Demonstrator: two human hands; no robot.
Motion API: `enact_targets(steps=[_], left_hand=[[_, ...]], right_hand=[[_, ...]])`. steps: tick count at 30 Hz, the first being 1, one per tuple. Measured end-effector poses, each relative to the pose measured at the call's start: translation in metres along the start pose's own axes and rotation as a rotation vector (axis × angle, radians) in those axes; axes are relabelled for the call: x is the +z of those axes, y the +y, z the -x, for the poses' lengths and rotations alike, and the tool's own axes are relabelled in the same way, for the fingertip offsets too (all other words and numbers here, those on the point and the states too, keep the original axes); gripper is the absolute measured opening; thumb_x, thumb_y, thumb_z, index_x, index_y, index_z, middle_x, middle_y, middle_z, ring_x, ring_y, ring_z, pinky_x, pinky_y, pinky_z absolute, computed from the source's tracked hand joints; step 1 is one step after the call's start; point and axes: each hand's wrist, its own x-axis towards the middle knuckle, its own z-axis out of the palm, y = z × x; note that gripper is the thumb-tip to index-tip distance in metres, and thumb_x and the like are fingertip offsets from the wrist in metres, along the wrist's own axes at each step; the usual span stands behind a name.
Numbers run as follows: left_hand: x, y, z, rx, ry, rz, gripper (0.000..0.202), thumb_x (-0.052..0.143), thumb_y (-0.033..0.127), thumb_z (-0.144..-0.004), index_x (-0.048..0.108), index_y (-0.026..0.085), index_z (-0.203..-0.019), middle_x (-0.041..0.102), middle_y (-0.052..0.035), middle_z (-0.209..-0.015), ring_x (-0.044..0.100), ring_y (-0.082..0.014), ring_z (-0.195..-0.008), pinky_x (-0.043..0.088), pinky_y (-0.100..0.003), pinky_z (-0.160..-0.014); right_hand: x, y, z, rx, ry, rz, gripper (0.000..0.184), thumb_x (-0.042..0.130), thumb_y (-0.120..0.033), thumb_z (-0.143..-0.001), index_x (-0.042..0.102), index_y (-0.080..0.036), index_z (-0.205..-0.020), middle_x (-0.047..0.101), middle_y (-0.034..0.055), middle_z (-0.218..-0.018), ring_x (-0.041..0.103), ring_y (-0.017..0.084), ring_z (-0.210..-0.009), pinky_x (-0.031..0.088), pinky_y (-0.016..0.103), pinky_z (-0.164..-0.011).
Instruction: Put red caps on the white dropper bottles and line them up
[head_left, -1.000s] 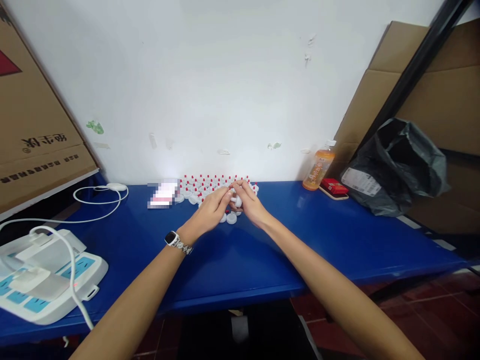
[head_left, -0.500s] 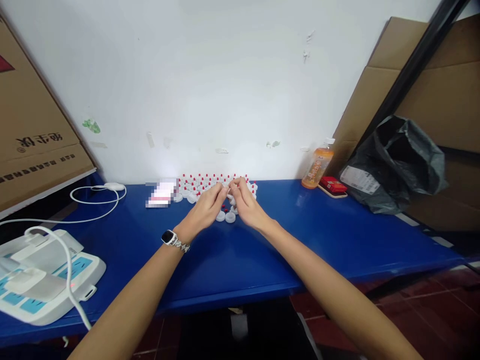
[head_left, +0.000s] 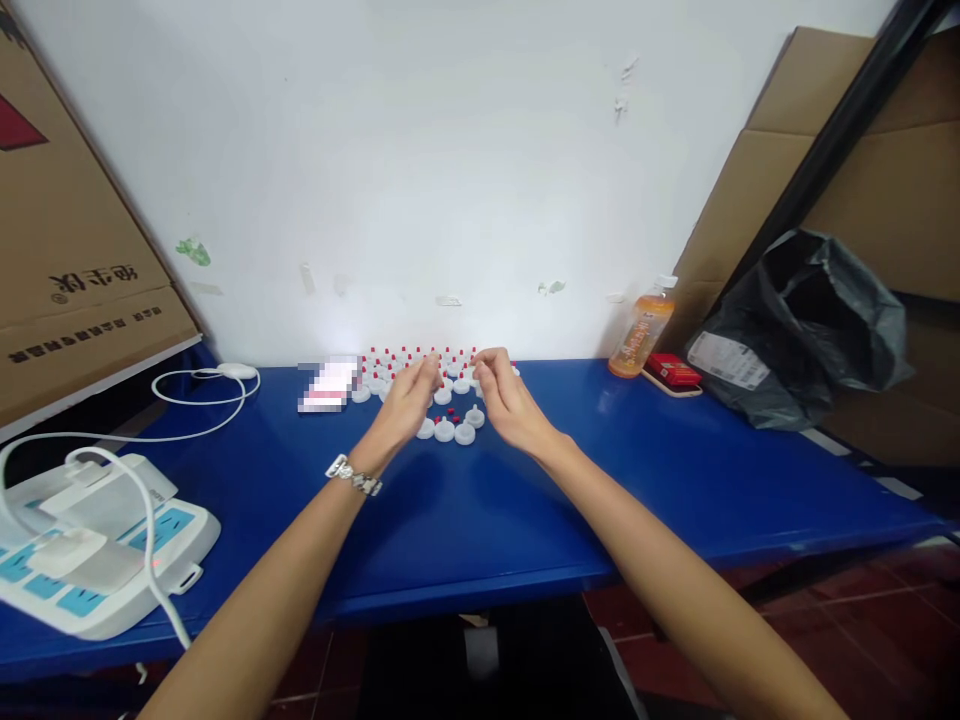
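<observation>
My left hand (head_left: 409, 400) is closed with curled fingers over the left part of a cluster of small white caps with red tips (head_left: 461, 385). Across a gap from it, my right hand (head_left: 511, 402) curls its fingers together above the right part of the cluster. Whatever either hand grips is hidden by the fingers. Between the wrists, in front of the cluster, lie several white nozzle caps without red tips (head_left: 464, 434). A few loose small red tips (head_left: 451, 412) lie among them on the blue table (head_left: 480, 520).
A blurred-out flat item (head_left: 330, 385) lies left of the caps. Farther left are a power strip (head_left: 169, 535) and a white cable (head_left: 187, 430). An orange drink bottle (head_left: 643, 330), a red box (head_left: 673, 370) on a phone, and a grey plastic bag (head_left: 802, 330) stand to the right.
My hands, close together before, have moved apart, uncovering more of the caps and loose red tips between them. My left wrist has turned, and the view has shifted slightly.
</observation>
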Motion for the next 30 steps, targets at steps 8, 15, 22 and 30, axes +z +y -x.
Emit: enact_targets(steps=[8,15,22,30], left_hand=[[-0.008,-0.03,-0.004,0.188,-0.317,-0.37,0.023,0.05,0.035,-0.096,0.069,0.022,-0.094,0.061,-0.0055,-0.094,0.055,-0.0218,-0.093,0.044,-0.037,-0.087],[-0.015,-0.03,-0.006,0.157,-0.27,-0.4,0.029,0.05,0.044,-0.096,0.07,0.023,-0.1,0.068,-0.0047,-0.096,0.059,-0.0229,-0.094,0.044,-0.038,-0.087],[-0.027,-0.027,-0.006,0.115,-0.207,-0.415,0.03,0.049,0.044,-0.095,0.069,0.021,-0.091,0.069,-0.005,-0.092,0.06,-0.0219,-0.089,0.045,-0.037,-0.083],[-0.038,-0.028,-0.006,0.076,-0.149,-0.422,0.027,0.053,0.041,-0.092,0.067,0.02,-0.08,0.07,-0.0051,-0.084,0.058,-0.0212,-0.078,0.043,-0.035,-0.072]], right_hand=[[-0.003,0.045,-0.01,0.12,0.002,0.005,0.031,0.056,-0.046,-0.092,0.07,-0.019,-0.099,0.067,0.004,-0.09,0.054,0.014,-0.069,0.044,0.028,-0.067],[-0.004,0.06,-0.011,0.182,0.007,0.043,0.022,0.07,-0.036,-0.08,0.071,-0.019,-0.094,0.071,0.0043,-0.094,0.06,0.014,-0.07,0.047,0.028,-0.069],[0.003,0.048,-0.028,0.138,-0.134,0.409,0.01,0.064,-0.029,-0.084,0.068,-0.02,-0.089,0.074,0.0031,-0.094,0.065,0.02,-0.088,0.039,0.038,-0.092],[0.012,0.045,-0.033,0.082,-0.324,0.735,0.016,0.063,-0.032,-0.087,0.072,-0.02,-0.086,0.067,0.0113,-0.103,0.049,0.031,-0.116,0.026,0.048,-0.098]])
